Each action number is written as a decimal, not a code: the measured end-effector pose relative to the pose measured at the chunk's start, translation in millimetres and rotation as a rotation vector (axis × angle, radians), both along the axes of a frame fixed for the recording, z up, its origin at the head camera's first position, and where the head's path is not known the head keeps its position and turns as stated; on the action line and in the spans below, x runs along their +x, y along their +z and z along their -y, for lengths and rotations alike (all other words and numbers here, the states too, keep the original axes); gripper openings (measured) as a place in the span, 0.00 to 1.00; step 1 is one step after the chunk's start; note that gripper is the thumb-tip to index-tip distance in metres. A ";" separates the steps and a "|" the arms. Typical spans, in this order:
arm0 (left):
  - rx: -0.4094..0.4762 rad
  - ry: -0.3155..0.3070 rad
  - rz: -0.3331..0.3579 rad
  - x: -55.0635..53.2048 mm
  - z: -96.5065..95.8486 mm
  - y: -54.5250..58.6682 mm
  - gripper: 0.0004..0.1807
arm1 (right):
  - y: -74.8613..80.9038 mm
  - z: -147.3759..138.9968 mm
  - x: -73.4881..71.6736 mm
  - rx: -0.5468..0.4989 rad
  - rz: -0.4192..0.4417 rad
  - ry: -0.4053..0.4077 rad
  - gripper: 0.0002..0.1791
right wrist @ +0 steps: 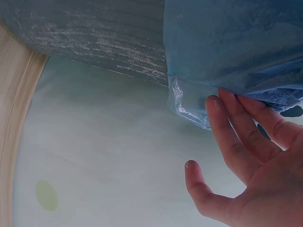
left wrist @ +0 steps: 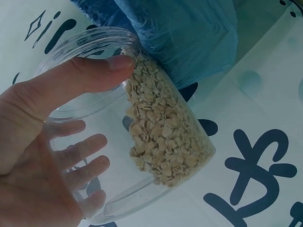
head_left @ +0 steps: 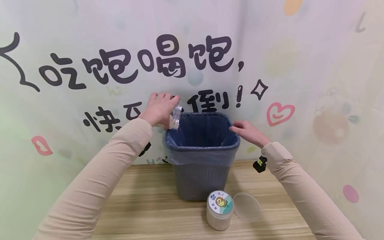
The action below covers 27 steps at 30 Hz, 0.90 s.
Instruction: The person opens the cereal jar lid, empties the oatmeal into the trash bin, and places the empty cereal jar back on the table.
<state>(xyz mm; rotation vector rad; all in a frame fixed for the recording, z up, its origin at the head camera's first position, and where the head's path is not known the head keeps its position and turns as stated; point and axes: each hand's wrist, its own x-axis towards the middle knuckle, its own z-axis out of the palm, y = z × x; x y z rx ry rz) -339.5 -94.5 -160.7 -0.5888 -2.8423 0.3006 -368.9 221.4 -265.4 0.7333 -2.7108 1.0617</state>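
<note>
The left hand (head_left: 162,106) holds a clear jar (head_left: 175,119), thumb on one side and fingers curled round the other. The jar tilts at the bin's left rim, its ridged mouth facing right; pale, flat oat flakes (left wrist: 163,127) bank along one wall, leaving the other wall see-through. The right hand (head_left: 249,131) is at the right rim of the bin (head_left: 201,180), three fingers against the blue liner (head_left: 201,157), one spread apart; whether its thumb pinches, I cannot tell.
</note>
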 end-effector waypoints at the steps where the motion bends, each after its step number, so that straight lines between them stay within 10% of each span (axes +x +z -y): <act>1: -0.003 -0.002 -0.002 0.0 0.0 0.0 0.54 | -0.1 -0.1 -0.4 -0.001 0.001 0.000 0.11; 27: -0.054 0.018 -0.010 4.3 -7.9 1.9 0.53 | 0.6 -0.5 -3.1 0.016 0.001 0.012 0.12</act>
